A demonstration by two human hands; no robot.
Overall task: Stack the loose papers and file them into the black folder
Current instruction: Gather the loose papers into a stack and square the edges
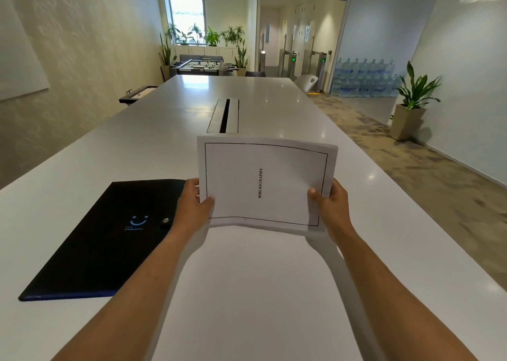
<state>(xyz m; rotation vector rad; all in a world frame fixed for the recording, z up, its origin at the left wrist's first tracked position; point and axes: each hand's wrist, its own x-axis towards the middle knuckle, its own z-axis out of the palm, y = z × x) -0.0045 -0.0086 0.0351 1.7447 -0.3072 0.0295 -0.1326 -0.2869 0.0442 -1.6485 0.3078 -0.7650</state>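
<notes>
Above table [274,292], both hands gripping papers [264,185]

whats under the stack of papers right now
Only bare white table shows below the papers, held up by the left hand and right hand. Sheets beneath the top page are hidden.

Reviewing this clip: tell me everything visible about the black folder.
The black folder lies flat and closed on the white table, left of the held papers, turned at an angle. Its cover looks matte, with a small blue smile logo, tiny text beneath, and a round metal snap on a short tab. A blue edge shows along its near side. The left hand overlaps its far right corner; contact is unclear.
</notes>
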